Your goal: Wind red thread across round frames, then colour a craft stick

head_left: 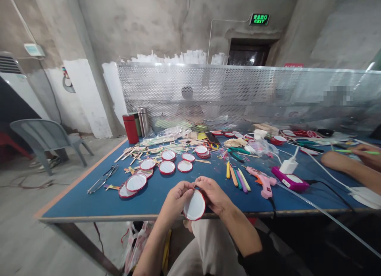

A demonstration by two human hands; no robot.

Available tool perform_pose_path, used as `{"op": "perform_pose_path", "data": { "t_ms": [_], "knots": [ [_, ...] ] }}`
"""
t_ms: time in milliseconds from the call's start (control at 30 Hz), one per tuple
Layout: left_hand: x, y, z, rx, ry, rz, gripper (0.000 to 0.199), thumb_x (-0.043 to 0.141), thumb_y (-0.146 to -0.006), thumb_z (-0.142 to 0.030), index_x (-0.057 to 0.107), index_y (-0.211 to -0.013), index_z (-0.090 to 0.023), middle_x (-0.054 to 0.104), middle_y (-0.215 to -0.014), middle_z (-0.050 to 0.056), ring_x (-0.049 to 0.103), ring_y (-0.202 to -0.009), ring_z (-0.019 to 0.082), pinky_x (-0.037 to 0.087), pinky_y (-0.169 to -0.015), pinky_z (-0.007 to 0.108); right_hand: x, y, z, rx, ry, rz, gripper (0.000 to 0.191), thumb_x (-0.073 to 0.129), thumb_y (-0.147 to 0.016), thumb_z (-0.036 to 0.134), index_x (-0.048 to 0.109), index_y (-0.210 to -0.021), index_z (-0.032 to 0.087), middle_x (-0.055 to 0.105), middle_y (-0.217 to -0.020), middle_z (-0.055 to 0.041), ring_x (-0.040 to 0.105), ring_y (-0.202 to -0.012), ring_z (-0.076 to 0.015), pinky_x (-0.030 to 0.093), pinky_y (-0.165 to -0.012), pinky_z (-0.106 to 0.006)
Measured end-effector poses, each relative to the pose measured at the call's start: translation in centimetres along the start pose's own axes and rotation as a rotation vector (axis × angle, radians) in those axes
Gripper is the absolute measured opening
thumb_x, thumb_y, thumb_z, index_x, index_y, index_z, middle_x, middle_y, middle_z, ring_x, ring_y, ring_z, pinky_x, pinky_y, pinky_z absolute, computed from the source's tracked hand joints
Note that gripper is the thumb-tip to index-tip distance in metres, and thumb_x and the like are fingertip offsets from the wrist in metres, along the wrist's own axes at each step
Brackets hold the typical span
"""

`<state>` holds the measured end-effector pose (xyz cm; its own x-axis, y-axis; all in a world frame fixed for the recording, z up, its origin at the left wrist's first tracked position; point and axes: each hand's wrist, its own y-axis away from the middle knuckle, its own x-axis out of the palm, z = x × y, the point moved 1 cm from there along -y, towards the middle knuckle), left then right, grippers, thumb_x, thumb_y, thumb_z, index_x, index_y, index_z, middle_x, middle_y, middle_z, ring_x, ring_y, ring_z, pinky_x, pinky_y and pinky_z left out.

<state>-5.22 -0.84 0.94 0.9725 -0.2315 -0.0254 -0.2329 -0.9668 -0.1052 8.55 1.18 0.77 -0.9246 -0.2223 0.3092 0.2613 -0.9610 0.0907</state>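
Note:
Between my two hands, at the table's front edge, is a round white disc with a red rim (194, 206). My left hand (177, 196) grips its upper left edge with thumb and fingers closed. My right hand (212, 192) is closed at its top right edge, the fingertips meeting those of the left. Whether a small piece sits between the fingertips is hidden. More red-rimmed white discs lie ahead and to the left, among them a near disc (136, 182) resting on another and a single disc (167, 167).
Right of my hands lie coloured sticks (237, 177), a pink glue gun (263, 181) and a purple power strip (290, 180). Wooden sticks (133, 154), glasses (102, 179) and a red flask (130, 129) are at left. A co-worker's arm (351, 169) rests at far right.

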Motion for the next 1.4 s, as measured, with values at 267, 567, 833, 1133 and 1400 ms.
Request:
{"op": "perform_pose_path", "data": {
  "t_ms": [267,567,833,1133,1400],
  "knots": [
    [-0.1,-0.3,0.4,0.047,-0.163,0.071,0.018,0.051,-0.081,-0.033,0.058,-0.083,-0.017,0.057,-0.071,-0.002,0.048,-0.063,0.011,0.037,-0.058,0.020,0.6,0.4,0.2,0.003,-0.167,0.016,0.027,0.065,-0.065,0.037,0.045,-0.062,0.018,0.043,-0.048,0.0106,0.021,-0.033,-0.0002,0.017,-0.035,-0.017],
    [0.1,-0.6,0.2,-0.011,-0.197,0.072,0.017,0.048,-0.079,-0.035,0.053,-0.079,-0.019,0.047,-0.063,-0.005,0.040,-0.056,0.011,0.033,-0.053,0.020,-1.7,2.5,0.9,0.082,-0.096,0.099,0.027,0.068,-0.067,0.035,0.046,-0.071,0.020,0.036,-0.045,0.0131,0.018,-0.032,-0.0012,0.008,-0.033,-0.017],
    [1.4,-0.2,0.5,0.041,-0.426,-0.089,0.013,0.047,-0.079,-0.028,0.055,-0.073,-0.021,0.057,-0.068,-0.001,0.051,-0.066,0.016,0.036,-0.060,0.023,-1.5,4.9,0.4,-0.198,0.378,-0.104,0.020,0.057,-0.079,0.037,0.052,-0.073,0.019,0.044,-0.059,0.0052,0.037,-0.048,-0.0070,0.030,-0.043,-0.019],
    [2.2,0.7,0.5,0.008,-0.510,-0.241,0.014,0.044,-0.082,-0.030,0.055,-0.075,-0.023,0.062,-0.070,0.000,0.056,-0.068,0.017,0.039,-0.064,0.025,-0.8,6.2,-1.6,-0.419,0.984,-0.405,0.015,0.052,-0.080,0.023,0.055,-0.066,0.026,0.055,-0.066,-0.0002,0.053,-0.056,-0.0150,0.035,-0.054,-0.025],
    [2.4,0.7,0.2,-0.024,-0.517,-0.328,0.013,0.046,-0.082,-0.029,0.055,-0.076,-0.023,0.062,-0.068,-0.001,0.055,-0.064,0.017,0.037,-0.061,0.024,-1.0,7.6,-5.8,-0.460,0.766,-0.454,0.017,0.051,-0.082,0.028,0.055,-0.066,0.026,0.055,-0.060,-0.0014,0.050,-0.052,-0.0160,0.038,-0.052,-0.026]
  ]
}}
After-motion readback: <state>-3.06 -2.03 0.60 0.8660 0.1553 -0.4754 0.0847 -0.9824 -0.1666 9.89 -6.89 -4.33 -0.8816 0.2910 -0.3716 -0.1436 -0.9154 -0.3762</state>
